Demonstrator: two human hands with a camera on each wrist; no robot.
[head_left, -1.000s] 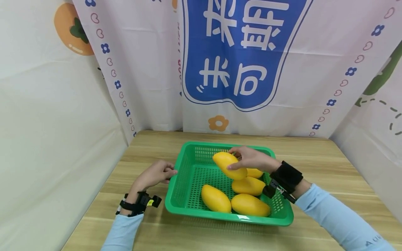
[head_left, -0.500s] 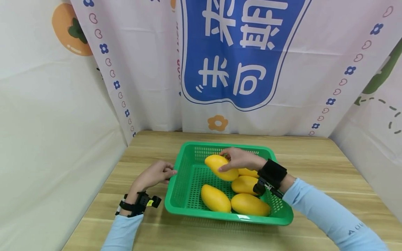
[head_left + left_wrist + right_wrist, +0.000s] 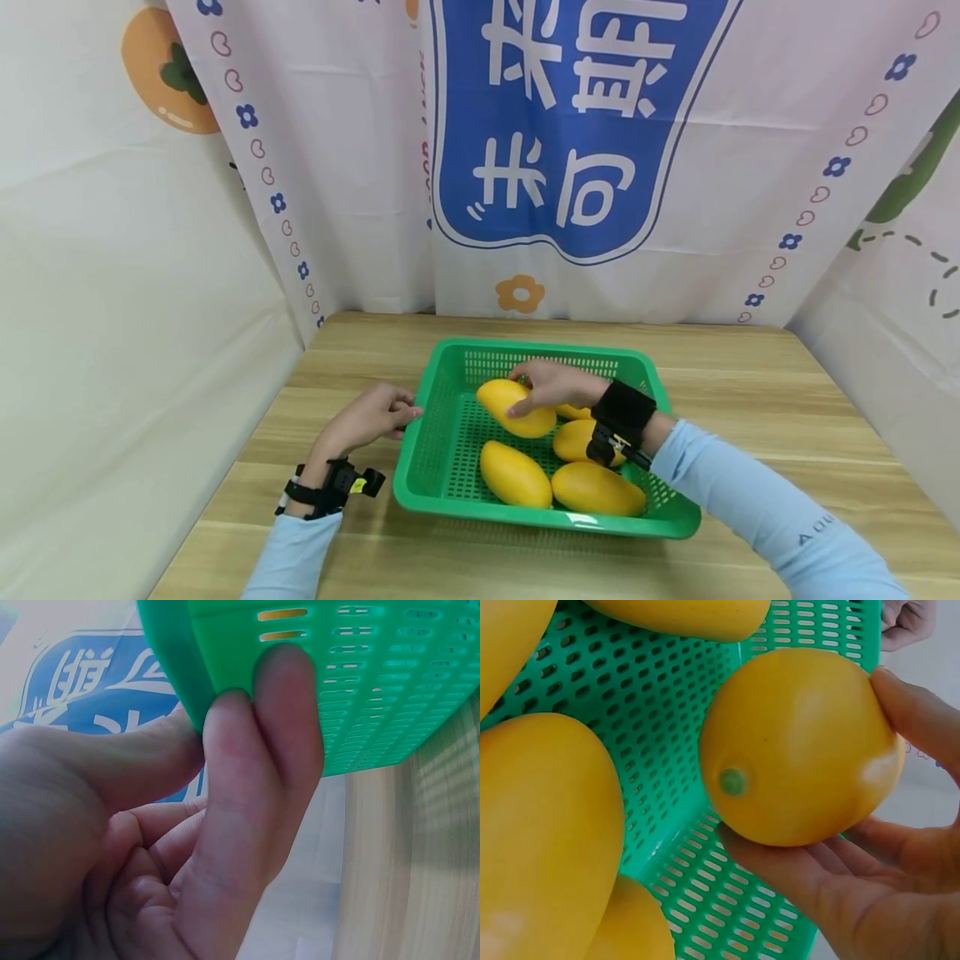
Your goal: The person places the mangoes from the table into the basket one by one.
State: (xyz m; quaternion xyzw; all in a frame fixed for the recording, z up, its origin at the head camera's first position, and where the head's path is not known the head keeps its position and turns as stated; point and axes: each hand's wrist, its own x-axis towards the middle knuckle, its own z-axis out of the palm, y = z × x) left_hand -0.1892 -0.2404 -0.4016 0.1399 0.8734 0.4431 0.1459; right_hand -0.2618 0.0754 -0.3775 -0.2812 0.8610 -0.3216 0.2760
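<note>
A green plastic basket (image 3: pixel 442 503) with slotted walls stands on the wooden table. My left hand (image 3: pixel 377 414) pinches its left rim; in the left wrist view the thumb is at the rim and two fingers (image 3: pixel 240 765) press the outer wall. My right hand (image 3: pixel 558 387) grips a yellow mango (image 3: pixel 517 408) between thumb and fingers, above the basket floor on its left half. The right wrist view shows the held mango (image 3: pixel 795 750) end-on, with a green stem spot. Below and right of it lie other mangoes: one near the front (image 3: pixel 516 475), another beside it (image 3: pixel 597 490).
Two more mangoes lie in the right part of the basket, one (image 3: pixel 577 440) partly behind the wrist strap and one (image 3: pixel 573 412) mostly behind my right hand. A printed white curtain (image 3: pixel 360 250) hangs along the table's back edge. Wooden tabletop (image 3: pixel 787 400) surrounds the basket.
My right hand has moved left and slightly down with the mango, from the basket's right half toward its left. My left hand and the basket have stayed put.
</note>
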